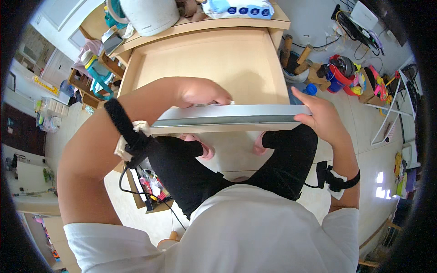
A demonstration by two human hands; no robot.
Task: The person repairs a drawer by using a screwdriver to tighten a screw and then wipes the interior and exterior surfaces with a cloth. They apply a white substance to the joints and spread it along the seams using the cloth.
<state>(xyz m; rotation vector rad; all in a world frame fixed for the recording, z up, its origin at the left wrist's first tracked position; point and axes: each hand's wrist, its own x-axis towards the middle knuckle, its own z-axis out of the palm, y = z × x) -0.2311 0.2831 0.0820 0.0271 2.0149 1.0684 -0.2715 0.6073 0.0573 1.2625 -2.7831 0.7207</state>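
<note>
A pale wooden drawer is pulled out, with a silver metal strip along its front. My left hand is curled inside the drawer just behind that strip, closed on a small white item, mostly hidden by the fingers, possibly cloth or paper. My right hand grips the right end of the drawer front, thumb and fingers around the strip.
A cabinet top holds a white jug and a wipes pack. Buckets and a white metal rack stand right. An open box of small items lies below my left arm, beside a dangling cable.
</note>
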